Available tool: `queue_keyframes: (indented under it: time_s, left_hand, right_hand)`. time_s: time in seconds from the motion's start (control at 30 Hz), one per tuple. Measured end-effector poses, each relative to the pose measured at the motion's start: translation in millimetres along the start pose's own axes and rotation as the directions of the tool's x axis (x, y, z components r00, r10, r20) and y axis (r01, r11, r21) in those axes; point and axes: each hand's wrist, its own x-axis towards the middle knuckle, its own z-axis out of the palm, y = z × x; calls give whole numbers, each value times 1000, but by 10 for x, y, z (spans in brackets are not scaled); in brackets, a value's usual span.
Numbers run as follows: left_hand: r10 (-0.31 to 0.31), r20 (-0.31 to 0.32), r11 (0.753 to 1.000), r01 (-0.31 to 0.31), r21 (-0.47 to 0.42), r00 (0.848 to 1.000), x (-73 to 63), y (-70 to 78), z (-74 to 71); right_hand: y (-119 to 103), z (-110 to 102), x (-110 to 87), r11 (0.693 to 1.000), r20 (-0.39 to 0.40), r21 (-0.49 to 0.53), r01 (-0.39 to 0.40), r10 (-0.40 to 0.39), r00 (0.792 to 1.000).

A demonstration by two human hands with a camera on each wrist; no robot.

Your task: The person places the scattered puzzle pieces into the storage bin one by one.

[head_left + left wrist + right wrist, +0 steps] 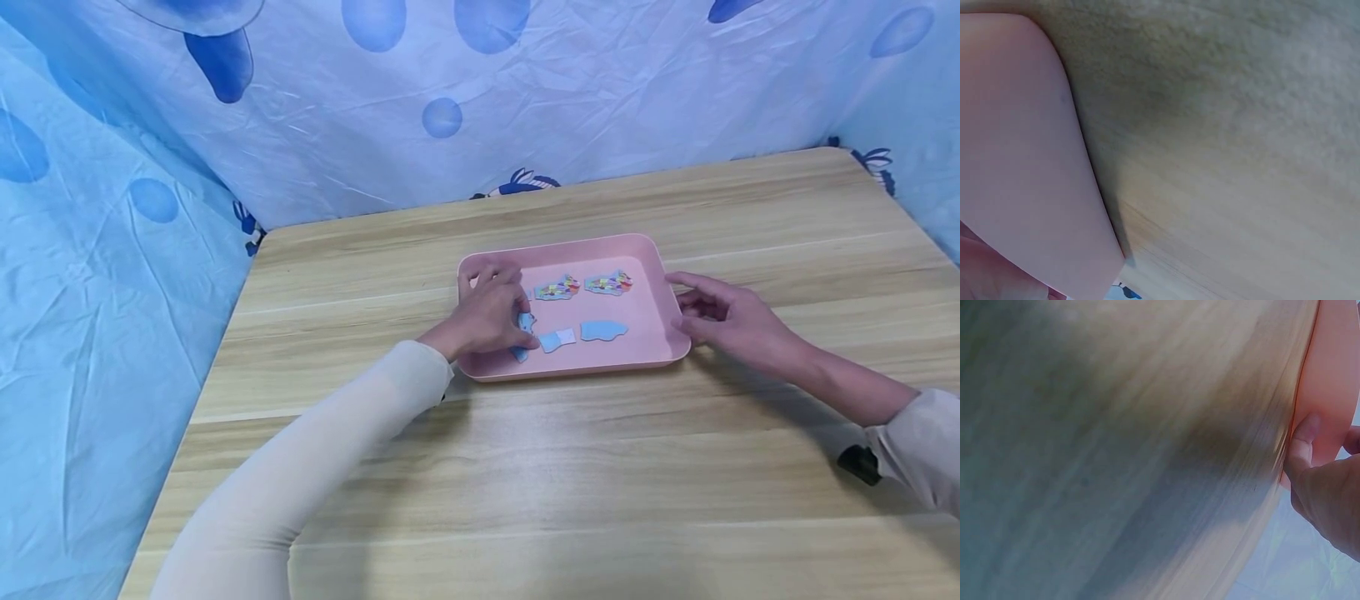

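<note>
My left hand point(491, 312) reaches over the left part of a shallow pink tray point(637, 346). Its thumb and fingers are bent around a small light blue flat piece point(527, 322), partly covered by the fingers. Another blue piece point(520, 355) shows just below the thumb. To the right lie a blue and white piece point(557, 339), a plain blue piece point(603, 331) and two pieces with a colourful print, one in the middle point(558, 288) and one further right point(609, 283). My right hand point(738, 321) holds the tray's right edge, a fingertip point(1309, 427) against its outer wall.
The tray stands on a wood-grain table point(525, 483). A blue patterned cloth point(337, 125) hangs along the table's back and left sides. Long pale sleeves point(330, 450) cover both arms.
</note>
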Motion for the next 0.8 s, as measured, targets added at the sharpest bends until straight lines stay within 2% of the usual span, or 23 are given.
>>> queue_keyframes:
  time_s: [0.13, 0.3, 0.43, 0.57, 0.7, 0.8]
  left_hand:
    - [3, 1, 1000, -3, 5, 1000, -5, 4, -7]
    - [-4, -5, 999, 4, -36, 1000, -32, -2, -75]
    - [-14, -34, 996, 11, -93, 999, -79, -42, -161]
    - [-24, -56, 990, 16, -140, 998, -142, -112, -218]
    - [-57, -88, 982, 40, -184, 994, -211, -182, -242]
    - [-96, -140, 973, 64, -220, 985, -274, -231, -258]
  right_hand:
    - [7, -7, -7, 1000, 2, 5, -2, 2, 1000]
    - [7, -21, -20, 1000, 8, -1, 15, -15, 1000]
    - [-4, -44, -39, 1000, 15, -11, -13, 13, 1000]
    - [-14, -68, -65, 998, 20, 36, -48, 47, 999]
    - [-15, -98, -78, 995, 14, 83, -51, 50, 999]
    - [-8, -132, -83, 994, 8, 100, -51, 51, 999]
